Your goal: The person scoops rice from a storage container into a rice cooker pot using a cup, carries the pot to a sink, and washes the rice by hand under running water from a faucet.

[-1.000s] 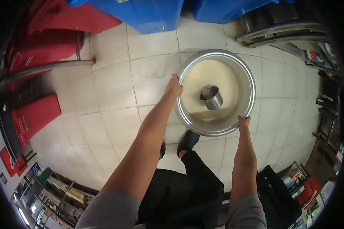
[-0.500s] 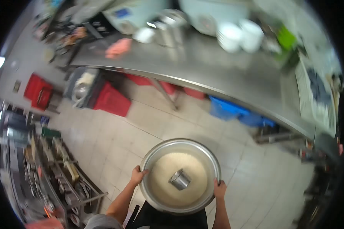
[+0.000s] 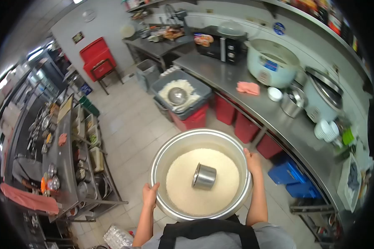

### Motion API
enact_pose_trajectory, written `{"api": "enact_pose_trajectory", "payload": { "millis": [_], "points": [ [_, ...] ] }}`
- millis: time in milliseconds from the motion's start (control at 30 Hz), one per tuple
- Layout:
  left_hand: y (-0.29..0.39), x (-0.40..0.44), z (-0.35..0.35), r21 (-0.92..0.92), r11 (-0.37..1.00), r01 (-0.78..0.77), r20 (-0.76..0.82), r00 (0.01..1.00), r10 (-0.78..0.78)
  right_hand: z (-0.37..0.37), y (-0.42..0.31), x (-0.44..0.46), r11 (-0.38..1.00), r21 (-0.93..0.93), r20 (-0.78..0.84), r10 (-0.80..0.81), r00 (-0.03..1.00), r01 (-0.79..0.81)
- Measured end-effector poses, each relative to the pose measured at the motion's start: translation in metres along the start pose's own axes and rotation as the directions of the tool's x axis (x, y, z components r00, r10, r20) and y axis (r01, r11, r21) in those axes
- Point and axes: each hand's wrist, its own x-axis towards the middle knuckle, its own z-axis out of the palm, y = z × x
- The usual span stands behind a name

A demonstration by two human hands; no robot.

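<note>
A large round metal pot [image 3: 158,166] is held in front of my body, over the tiled floor. Uncooked rice [image 3: 187,195] fills its lower part, and a metal cup [image 3: 205,176] lies on its side on top of the grains. My left hand [image 3: 150,194] grips the rim at the left, thumb on top. On the right, my right hand [image 3: 252,161] closes round the opposite rim. Most of the fingers of both hands are hidden under the pot's edge.
Along the right runs a steel counter [image 3: 228,79] with a rice cooker [image 3: 270,62], a microwave [image 3: 220,47] and a pink cloth [image 3: 248,88]. Ahead stands a grey tub [image 3: 153,89] holding white contents and a metal bowl [image 3: 178,96]. A steel rack [image 3: 66,166] lines the left.
My view has turned left and lifted, so the counter now runs down the right side. The pot has come nearer the camera, still between both hands, with the cup inside.
</note>
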Motion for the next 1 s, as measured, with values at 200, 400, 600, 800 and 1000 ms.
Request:
{"api": "enact_pose_trajectory", "payload": {
  "millis": [200,400,600,800,1000],
  "points": [
    [0.038,0.069,-0.056,0.033,0.998,-0.057,-0.135,0.989,0.061,0.081,-0.119,0.043,0.990,-0.069,0.029,-0.123,0.992,0.125],
    [0.072,0.191,-0.079,0.003,0.999,-0.036,-0.312,0.949,0.035,0.219,-0.215,0.161,0.965,-0.066,0.154,-0.241,0.958,0.254],
    [0.150,0.290,-0.096,-0.021,0.994,-0.106,-0.531,0.843,0.079,0.317,-0.401,0.283,0.903,0.021,0.295,-0.416,0.860,0.430],
    [0.182,0.391,-0.112,-0.179,0.979,-0.098,-0.617,0.786,-0.034,0.432,-0.511,0.369,0.817,0.052,0.383,-0.548,0.744,0.575],
    [0.238,0.581,-0.159,0.042,0.998,0.042,-0.575,0.818,-0.010,0.519,-0.594,0.454,0.871,0.032,0.335,-0.471,0.816,0.490]
  ]
}}
